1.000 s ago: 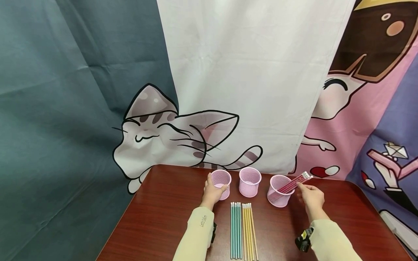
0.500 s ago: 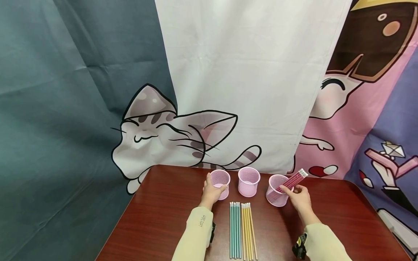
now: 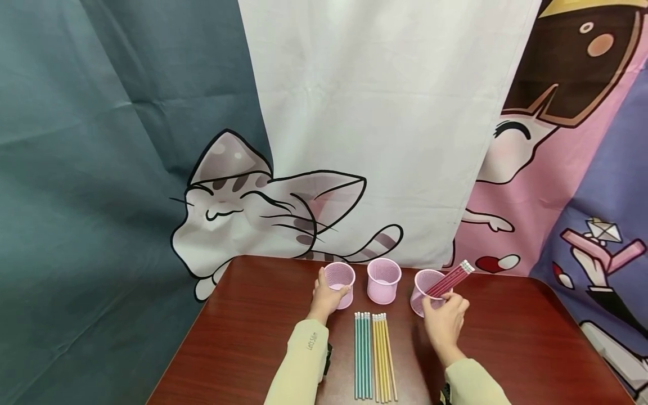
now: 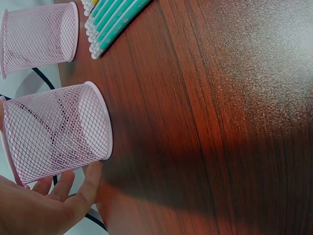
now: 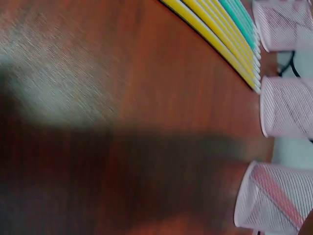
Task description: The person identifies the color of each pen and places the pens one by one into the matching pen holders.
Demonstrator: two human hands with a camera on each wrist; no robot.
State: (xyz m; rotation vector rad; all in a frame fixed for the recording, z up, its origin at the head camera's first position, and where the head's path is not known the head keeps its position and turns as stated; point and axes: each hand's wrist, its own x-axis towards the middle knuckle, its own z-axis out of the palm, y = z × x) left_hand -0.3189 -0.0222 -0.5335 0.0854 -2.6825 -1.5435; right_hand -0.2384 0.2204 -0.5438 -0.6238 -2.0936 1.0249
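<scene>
My left hand (image 3: 325,296) holds the leftmost pink mesh pencil cup (image 3: 340,281), thumb near its rim and fingers along its side, as the left wrist view also shows for that cup (image 4: 61,132). On the right, a bundle of pinkish-red pencils (image 3: 450,281) leans inside another mesh pencil cup (image 3: 418,292), white eraser ends up. My right hand (image 3: 446,323) is at this cup's near side, thumb and fingers apart, off the pencils; whether it touches the cup is unclear. Only a sliver of it shows in the right wrist view.
A third mesh pencil cup (image 3: 383,284) stands between the other two. Teal pencils (image 3: 363,354) and yellow pencils (image 3: 383,357) lie side by side on the dark red wooden table (image 3: 243,337). A printed cloth (image 3: 324,112) hangs behind the table's far edge.
My right hand has let go of the pinkish-red pencils and moved left and nearer to me. The pencils have settled a little toward the left. My left hand stays on its cup.
</scene>
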